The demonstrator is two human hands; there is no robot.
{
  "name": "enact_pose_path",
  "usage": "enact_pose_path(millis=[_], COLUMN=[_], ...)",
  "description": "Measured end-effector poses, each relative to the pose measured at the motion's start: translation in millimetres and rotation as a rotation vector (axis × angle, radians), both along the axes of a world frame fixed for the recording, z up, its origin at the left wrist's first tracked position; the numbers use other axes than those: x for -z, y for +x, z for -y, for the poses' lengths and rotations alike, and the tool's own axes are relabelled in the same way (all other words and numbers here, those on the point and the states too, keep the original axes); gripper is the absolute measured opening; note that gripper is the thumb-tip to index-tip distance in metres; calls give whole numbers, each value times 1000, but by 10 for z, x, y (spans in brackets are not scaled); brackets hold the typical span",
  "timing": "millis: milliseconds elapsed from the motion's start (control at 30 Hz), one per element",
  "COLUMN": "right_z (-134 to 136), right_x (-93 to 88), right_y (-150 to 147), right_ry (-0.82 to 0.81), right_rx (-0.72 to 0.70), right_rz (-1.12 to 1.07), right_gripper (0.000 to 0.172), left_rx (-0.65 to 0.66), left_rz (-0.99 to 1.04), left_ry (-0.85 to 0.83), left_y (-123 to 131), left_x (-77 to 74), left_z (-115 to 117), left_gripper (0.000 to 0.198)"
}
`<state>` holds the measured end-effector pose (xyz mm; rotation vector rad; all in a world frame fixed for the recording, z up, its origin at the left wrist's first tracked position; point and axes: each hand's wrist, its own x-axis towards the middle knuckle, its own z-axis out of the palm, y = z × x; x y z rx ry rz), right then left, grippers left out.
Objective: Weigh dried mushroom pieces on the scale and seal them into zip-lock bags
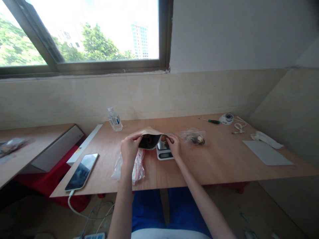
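Both of my hands hold a brown paper pouch (pixel 151 137) above the wooden table (pixel 219 162). My left hand (pixel 130 147) pinches its left edge and my right hand (pixel 173 146) pinches its right edge, and the mouth is spread so the dark shiny inside shows. Under the pouch sits a small white digital scale (pixel 164 153). Clear zip bags with red seals (pixel 134 169) lie below my left hand. Right of the scale lies a clear bag with dark and pale contents (pixel 195 137).
A phone (pixel 82 171) on a white cable lies at the table's left front. A small water bottle (pixel 114 119) stands at the back. A screwdriver (pixel 210 120), a round white device (pixel 226 118), a white cord (pixel 239 126) and white paper (pixel 267 152) lie at the right.
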<state>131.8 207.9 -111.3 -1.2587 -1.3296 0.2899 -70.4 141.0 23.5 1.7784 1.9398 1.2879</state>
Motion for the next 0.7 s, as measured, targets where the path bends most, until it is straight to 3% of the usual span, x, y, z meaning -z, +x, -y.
enact_pose_path(millis=[133,400,700], right_z=[-24,44,-17], right_x=[19,96,63], right_y=[18,119,143], right_ry=[-8,-31,-51], right_rx=[-15,24,-15], right_rz=[62,401,501], right_gripper=[22,27,23], left_rx=[1,6,3], left_rz=[-4,-4,7], left_ry=[-4,7,9], left_y=[-7,-13,-14], left_x=[-6,34,18], left_z=[14,7,27], left_gripper=[21,19,21])
